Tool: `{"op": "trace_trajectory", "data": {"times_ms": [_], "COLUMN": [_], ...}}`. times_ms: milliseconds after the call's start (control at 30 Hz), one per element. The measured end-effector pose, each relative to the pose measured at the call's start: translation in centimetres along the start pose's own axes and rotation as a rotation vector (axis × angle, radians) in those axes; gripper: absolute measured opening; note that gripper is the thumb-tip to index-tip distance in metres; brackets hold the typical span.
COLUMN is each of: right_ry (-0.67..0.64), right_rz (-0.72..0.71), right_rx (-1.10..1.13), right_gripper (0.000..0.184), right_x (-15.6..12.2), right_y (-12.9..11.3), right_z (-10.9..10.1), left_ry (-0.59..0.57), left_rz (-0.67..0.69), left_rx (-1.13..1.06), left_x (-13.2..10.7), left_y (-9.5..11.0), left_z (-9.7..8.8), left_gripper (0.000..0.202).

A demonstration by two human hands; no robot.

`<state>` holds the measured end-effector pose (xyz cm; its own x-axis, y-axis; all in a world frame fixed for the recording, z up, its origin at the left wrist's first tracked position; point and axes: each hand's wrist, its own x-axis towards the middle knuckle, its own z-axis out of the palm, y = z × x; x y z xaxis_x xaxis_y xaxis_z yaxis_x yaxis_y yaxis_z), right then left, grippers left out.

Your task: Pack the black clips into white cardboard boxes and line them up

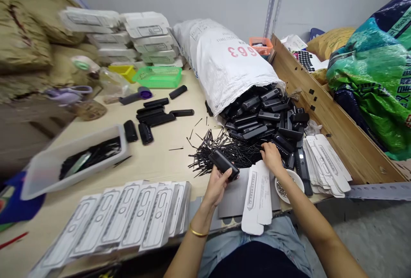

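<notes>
My left hand (pixel 215 188) is closed around a smooth black oblong plastic case (pixel 221 162), held tilted above the table's front part. My right hand (pixel 271 158) reaches to the right end of a heap of thin black sticks (pixel 210 151). Its fingers are bent together there, beside the pile of black cases (pixel 257 131); what they pinch is hidden. Below and between the hands lies a stack of flat white printed boxes (pixel 257 201) on a grey sheet (pixel 229 203). A white bowl of small metal parts (pixel 298 179) sits partly under my right forearm.
A white woven sack (pixel 221 55) spills the cases. Printed cartons (pixel 128 218) line the front left, near a translucent bin (pixel 41 175) of black pieces. A green tray (pixel 159 76) and stacked cartons (pixel 150 34) stand behind. A wooden board (pixel 337 115) bounds the right side.
</notes>
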<state>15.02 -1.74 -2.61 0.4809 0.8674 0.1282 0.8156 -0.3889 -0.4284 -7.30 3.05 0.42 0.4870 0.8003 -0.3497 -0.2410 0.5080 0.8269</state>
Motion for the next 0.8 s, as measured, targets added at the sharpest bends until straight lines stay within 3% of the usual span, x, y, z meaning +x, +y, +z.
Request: {"op": "trace_trajectory", "data": {"times_ms": [100,200,367,433,567,633,733,800], "right_ry": [-0.021,-0.008,0.063,0.096,0.026,-0.033,-0.117,-0.202], "right_rz": [-0.036,-0.05,-0.013,0.087,0.214,0.191,0.002,-0.109], "right_rx": [-0.024,-0.002,0.243,0.286,0.288,0.289,0.234,0.12], "right_gripper": [0.01,0.013,0.018,0.022,0.02,0.019,0.015,0.026], "right_x": [1.5,1.2,-3.3,-5.7,-8.8,-9.0,-8.1,-7.0], "right_y": [0.1,0.3,3.1,4.9,7.3,6.9,4.2,2.2], "right_z": [0.8,0.6,-2.6,-4.0,-5.6,-5.5,-4.5,-3.5], "left_ry": [-0.028,-0.027,-0.008,0.014,0.045,0.0,-0.052,-0.014], "left_rz": [-0.015,-0.016,0.047,0.101,0.191,0.165,0.098,0.13], "left_rx": [-0.041,-0.07,-0.035,0.026,0.183,0.285,0.558,0.802], "left_x": [0.1,0.0,0.4,0.7,1.1,1.1,0.8,0.7], "left_y": [0.5,1.0,0.5,0.0,-0.5,-0.7,-1.5,-2.3], "left_z": [1.0,1.2,0.4,0.1,-0.5,-0.8,-1.3,-1.4], "left_gripper": [0.053,0.05,0.055,0.059,0.063,0.063,0.056,0.051]}}
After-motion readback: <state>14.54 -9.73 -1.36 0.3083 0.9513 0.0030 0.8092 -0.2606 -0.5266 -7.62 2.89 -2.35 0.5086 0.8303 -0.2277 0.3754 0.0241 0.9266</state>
